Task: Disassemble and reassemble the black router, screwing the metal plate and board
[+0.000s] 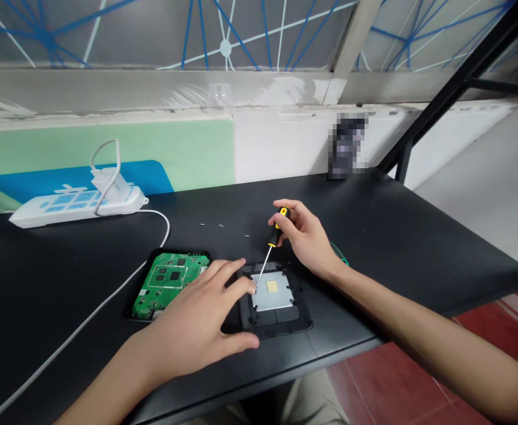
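My right hand (pixel 305 236) is closed around the black and yellow handle of a screwdriver (pixel 276 229). Its thin shaft slants down to the left, and the tip meets the upper left corner of a silver metal plate (pixel 280 300). That plate, with a pale yellow square pad (pixel 271 286) on it, lies in a black plastic cover (pixel 305 319). My left hand (pixel 201 313) has its fingers spread, the index fingertip at the plate's corner beside the screwdriver tip. Partly under my left hand, a green circuit board (pixel 163 283) sits in a black casing (pixel 130 310).
Several small screws (pixel 221 225) lie on the black table (pixel 400 236) beyond the cover. At the back left stands a white power strip (pixel 77 206) with a plugged-in charger (pixel 112 182); a white cable (pixel 108 298) runs down the left side. Something green (pixel 339 252) shows behind my right wrist.
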{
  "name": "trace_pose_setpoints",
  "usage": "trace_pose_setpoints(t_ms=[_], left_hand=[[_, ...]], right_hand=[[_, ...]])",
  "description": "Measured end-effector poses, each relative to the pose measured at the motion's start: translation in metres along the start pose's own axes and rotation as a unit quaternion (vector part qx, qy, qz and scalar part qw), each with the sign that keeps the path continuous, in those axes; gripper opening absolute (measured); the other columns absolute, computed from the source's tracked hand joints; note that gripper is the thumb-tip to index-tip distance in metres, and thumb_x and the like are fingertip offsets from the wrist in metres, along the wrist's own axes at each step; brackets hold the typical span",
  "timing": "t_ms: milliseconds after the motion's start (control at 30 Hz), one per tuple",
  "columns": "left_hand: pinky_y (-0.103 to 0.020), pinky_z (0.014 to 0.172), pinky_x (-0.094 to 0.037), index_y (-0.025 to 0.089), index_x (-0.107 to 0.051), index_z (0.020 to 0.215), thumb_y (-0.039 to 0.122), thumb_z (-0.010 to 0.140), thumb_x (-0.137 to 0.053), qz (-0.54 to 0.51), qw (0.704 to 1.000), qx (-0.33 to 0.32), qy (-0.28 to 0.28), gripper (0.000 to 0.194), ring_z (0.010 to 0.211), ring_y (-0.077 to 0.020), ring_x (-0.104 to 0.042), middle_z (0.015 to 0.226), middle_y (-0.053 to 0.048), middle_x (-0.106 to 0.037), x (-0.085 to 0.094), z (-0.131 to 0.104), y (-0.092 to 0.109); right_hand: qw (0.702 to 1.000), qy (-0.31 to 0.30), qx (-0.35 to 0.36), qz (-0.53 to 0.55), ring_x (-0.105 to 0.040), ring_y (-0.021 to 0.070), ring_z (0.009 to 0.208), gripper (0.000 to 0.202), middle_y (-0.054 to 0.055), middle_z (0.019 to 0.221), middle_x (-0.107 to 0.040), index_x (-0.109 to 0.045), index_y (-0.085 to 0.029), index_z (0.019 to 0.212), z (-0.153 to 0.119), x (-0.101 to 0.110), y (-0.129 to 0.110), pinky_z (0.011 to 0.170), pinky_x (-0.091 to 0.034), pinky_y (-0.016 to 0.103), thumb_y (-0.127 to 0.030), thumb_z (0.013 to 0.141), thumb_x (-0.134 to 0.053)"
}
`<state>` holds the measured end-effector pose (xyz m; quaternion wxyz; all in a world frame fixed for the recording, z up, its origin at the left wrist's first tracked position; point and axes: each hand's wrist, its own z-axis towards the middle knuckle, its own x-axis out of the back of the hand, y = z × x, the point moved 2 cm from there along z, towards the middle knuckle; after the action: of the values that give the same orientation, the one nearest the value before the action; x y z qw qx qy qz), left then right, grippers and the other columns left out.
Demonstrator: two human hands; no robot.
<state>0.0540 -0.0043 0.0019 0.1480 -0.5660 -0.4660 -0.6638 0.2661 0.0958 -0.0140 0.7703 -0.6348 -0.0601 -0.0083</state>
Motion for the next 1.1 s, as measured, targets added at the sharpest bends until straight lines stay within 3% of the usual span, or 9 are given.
trace_pose_setpoints(t_ms=[333,467,667,1100], left_hand=[[-0.060,0.111,-0.042,0.029,-0.062,0.121,0.052,0.083,-0.077,0.003,1.000,0.000,0.004,0.047,0.143,-0.0382,-0.038,0.157,-0.011,-0.043,0.000,0.000,-0.002],[-0.058,0.111,-0.042,0.030,-0.062,0.119,0.052,0.083,-0.077,0.000,1.000,0.000,0.003,0.045,0.142,-0.0365,-0.038,0.157,-0.010,-0.042,0.002,0.001,-0.001],[-0.056,0.110,-0.042,0.030,-0.062,0.114,0.051,0.082,-0.078,-0.010,1.000,0.002,0.005,0.042,0.141,-0.0355,-0.040,0.155,-0.009,-0.045,0.004,0.001,-0.002],[-0.057,0.107,-0.045,0.029,-0.064,0.112,0.050,0.082,-0.078,-0.020,1.000,-0.004,0.017,0.039,0.138,-0.0376,-0.043,0.153,-0.009,-0.047,0.004,0.001,-0.001]], right_hand=[[0.999,0.015,0.026,0.022,-0.056,0.0088,0.060,0.029,-0.001,0.082,-0.065,-0.058,-0.021,0.112,-0.001,0.002,-0.006,0.053,-0.053,0.024,-0.036,0.088,-0.066],[0.990,0.039,0.124,0.052,-0.060,0.0105,0.068,0.026,0.000,0.084,-0.065,-0.059,-0.024,0.114,-0.011,0.007,-0.022,0.053,-0.053,0.023,-0.033,0.091,-0.066],[0.963,-0.006,0.268,0.026,-0.065,0.0113,0.071,0.030,0.000,0.092,-0.065,-0.059,-0.027,0.122,-0.028,0.007,-0.028,0.062,-0.056,0.028,-0.022,0.093,-0.064],[0.961,0.007,0.275,-0.016,-0.069,0.0156,0.074,0.030,0.003,0.094,-0.065,-0.055,-0.028,0.123,-0.034,0.006,-0.026,0.060,-0.059,0.033,-0.026,0.094,-0.062]])
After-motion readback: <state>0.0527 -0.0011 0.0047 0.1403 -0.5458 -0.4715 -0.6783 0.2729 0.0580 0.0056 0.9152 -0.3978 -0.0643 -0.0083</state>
